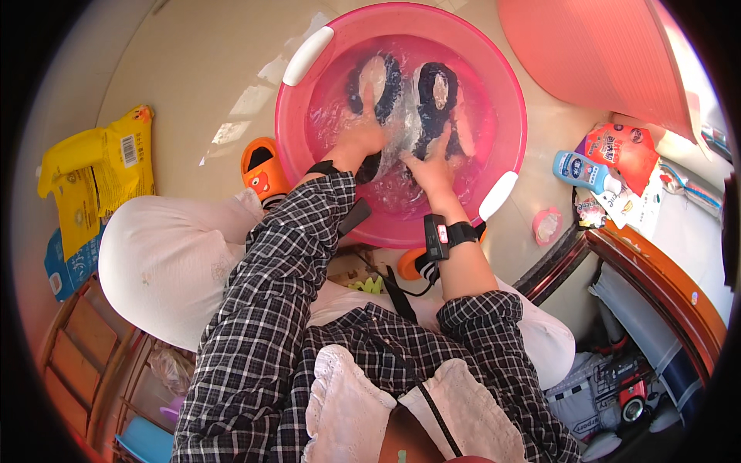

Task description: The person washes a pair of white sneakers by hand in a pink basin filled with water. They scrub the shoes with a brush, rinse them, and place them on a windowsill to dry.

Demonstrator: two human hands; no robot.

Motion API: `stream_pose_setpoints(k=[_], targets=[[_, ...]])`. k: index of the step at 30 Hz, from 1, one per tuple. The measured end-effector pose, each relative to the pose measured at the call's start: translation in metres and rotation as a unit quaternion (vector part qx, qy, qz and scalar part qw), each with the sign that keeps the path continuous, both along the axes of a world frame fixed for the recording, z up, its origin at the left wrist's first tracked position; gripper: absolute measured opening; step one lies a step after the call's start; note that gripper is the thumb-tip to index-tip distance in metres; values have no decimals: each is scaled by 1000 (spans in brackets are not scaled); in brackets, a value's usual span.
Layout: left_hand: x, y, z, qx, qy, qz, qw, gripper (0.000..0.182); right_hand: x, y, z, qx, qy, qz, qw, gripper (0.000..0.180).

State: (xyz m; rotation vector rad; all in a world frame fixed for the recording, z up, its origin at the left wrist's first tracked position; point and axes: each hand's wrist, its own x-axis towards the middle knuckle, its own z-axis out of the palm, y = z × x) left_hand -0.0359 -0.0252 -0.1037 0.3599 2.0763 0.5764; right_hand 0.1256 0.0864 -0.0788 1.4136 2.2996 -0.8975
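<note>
Two dark shoes with pale insides lie side by side under water in a pink plastic basin [503, 66]. My left hand [363, 138] reaches into the water over the left shoe [395, 78], its index finger extended onto the pale inside. Over the right shoe [427, 107] is my right hand [433, 169], thumb and index finger spread apart on its near part. Ripples and splashes blur both hands' fingers, so whether either grips its shoe cannot be told. Black straps with devices circle both wrists.
An orange slipper [263, 168] stands beside the basin. Yellow packaging [124, 153] lies at left. To the right are a blue bottle [582, 171], a red bag [622, 147] and a small pink cup [547, 224]. A wooden-edged cabinet [660, 278] curves along the right.
</note>
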Motion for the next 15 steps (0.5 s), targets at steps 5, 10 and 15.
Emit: stream_pose_setpoints(k=[5,10,15], targets=[[-2,0,0,39,17,43,998,109,2,23,-2,-123,66,-126,982,128],[4,-3,23,36,44,90,994,105,7,25,12,-136,135,-192,962,112],[7,-2,35,-23,56,99,993,104,5,19,32,-92,86,-192,973,109]])
